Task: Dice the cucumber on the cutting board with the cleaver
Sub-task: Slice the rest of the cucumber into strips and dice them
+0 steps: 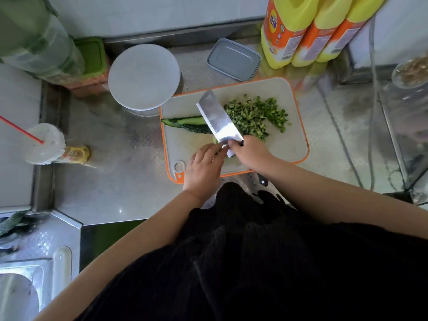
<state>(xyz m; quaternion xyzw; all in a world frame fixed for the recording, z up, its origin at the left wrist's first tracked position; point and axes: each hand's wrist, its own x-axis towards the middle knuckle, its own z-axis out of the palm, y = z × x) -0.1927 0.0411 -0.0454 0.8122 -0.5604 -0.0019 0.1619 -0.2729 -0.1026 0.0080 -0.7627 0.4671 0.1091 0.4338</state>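
On the cutting board, right-hand fingers grip the cleaver; left fingers touch its blade beside the cucumber.

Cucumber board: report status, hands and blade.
Right hand grips cleaver. Left hand fingers at blade heel. Diced pile right, uncut cucumber strips left. Nothing blocking cutting board.

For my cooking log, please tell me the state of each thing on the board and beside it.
cucumber strips: uncut, lying on the cutting board
diced cucumber: piled right of the blade
cleaver: held, blade tilted over the board
right hand: grips the cleaver's handle
left hand: fingers touch the blade's base
grey container: lid on
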